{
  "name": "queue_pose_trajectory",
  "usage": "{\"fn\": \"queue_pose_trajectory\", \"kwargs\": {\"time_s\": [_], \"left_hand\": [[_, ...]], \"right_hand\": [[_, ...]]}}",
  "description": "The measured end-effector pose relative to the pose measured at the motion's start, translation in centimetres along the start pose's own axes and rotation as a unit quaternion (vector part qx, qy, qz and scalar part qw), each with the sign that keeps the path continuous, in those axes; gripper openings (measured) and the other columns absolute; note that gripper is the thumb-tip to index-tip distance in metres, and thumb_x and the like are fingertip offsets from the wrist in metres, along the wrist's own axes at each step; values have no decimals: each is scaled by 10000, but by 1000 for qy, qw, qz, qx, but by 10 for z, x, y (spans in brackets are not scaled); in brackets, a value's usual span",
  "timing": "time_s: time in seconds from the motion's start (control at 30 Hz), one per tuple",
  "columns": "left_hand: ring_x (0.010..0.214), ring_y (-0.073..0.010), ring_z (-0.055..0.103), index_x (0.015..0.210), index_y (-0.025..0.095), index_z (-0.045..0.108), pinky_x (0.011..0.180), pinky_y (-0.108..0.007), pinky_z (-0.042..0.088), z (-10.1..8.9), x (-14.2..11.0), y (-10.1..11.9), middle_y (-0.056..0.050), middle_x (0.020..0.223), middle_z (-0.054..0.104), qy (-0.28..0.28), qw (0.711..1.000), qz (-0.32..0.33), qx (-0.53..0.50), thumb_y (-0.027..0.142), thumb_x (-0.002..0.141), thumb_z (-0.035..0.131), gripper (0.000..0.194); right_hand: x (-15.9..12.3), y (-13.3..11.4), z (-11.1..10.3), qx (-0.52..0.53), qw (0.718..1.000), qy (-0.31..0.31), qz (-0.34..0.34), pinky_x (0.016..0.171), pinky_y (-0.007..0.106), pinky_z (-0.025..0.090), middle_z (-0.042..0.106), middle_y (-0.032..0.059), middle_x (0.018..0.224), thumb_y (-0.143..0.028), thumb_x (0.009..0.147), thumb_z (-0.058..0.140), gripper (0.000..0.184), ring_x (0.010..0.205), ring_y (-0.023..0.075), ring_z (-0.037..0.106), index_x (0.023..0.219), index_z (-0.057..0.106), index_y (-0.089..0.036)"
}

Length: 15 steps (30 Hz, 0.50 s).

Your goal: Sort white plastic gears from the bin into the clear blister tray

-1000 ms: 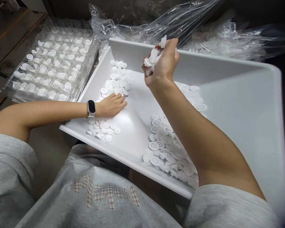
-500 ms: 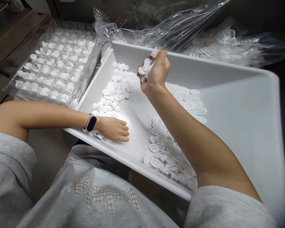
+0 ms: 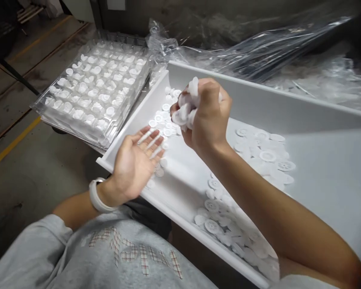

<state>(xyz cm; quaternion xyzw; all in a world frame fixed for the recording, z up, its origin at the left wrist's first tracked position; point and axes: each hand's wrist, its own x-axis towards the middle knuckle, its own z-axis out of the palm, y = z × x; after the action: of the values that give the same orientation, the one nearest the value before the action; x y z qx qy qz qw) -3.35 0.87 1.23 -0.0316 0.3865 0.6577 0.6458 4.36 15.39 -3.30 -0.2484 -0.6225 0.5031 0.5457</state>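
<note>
My right hand [image 3: 210, 116] is closed around a clump of small white plastic discs [image 3: 183, 114], raised over the white bin [image 3: 289, 106]. Palm up, with its fingers stretched out, my left hand [image 3: 132, 168] is at the bin's near left corner. Thin white streaks cross its fingers; I cannot make out what they are. Behind both hands, small white discs [image 3: 167, 125] lie along the bin's left side, partly hidden. Larger spoked white discs [image 3: 267, 155] spread across the middle, and more are piled by the near wall, partly covered by my right forearm.
Left of the bin stands a stack of clear compartment trays [image 3: 124, 122] with white parts in the pockets. Clear plastic film [image 3: 243, 60] lies behind the bin's far wall. The floor [image 3: 21, 176] carries a yellow line.
My left hand has turned from palm down with curled fingers to palm up and spread, lifting off the bin floor. My right hand keeps its discs. The view has shifted left.
</note>
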Motion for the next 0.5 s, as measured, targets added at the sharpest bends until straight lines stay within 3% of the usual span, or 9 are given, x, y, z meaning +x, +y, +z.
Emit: {"fn": "queue_pose_trajectory", "kwargs": {"time_s": [0.13, 0.27, 0.33, 0.5], "left_hand": [[704, -102, 562, 807, 185, 529, 728, -239, 443, 5, -1, -11, -6, 762, 568, 25, 992, -51, -109, 300, 905, 319, 259], [543, -82, 423, 634, 174, 436, 602, -219, 357, 8, 1, -14, 15, 572, 413, 25, 984, -82, -155, 266, 886, 320, 293], [563, -82, 437, 611, 174, 400, 618, -216, 362, 8, 0, -16, 16, 566, 396, 16, 982, -94, -165, 250, 876, 331, 284], [701, -108, 540, 691, 168, 482, 698, -220, 414, 2, 0, -23, 9, 625, 468, 8, 980, -112, -165, 265, 872, 374, 232]], "right_hand": [[-42, -35, 24, -72, 989, -103, -78, 471, 250, 372, 492, -20, 603, -351, 924, 525, 250, 511, 92, 477, 722, 529, -204], [-62, -48, 22, -167, 946, -202, -191, 527, 263, 389, 553, 3, 662, -208, 871, 568, 119, 578, 100, 499, 754, 581, -188], [-66, -50, 17, -203, 925, -226, -227, 532, 268, 404, 553, 14, 668, -150, 853, 556, 81, 592, 111, 510, 786, 585, -184], [-70, -51, 7, -269, 889, -250, -275, 618, 312, 480, 619, 88, 804, -134, 831, 555, 47, 716, 159, 574, 844, 590, -162]]}}
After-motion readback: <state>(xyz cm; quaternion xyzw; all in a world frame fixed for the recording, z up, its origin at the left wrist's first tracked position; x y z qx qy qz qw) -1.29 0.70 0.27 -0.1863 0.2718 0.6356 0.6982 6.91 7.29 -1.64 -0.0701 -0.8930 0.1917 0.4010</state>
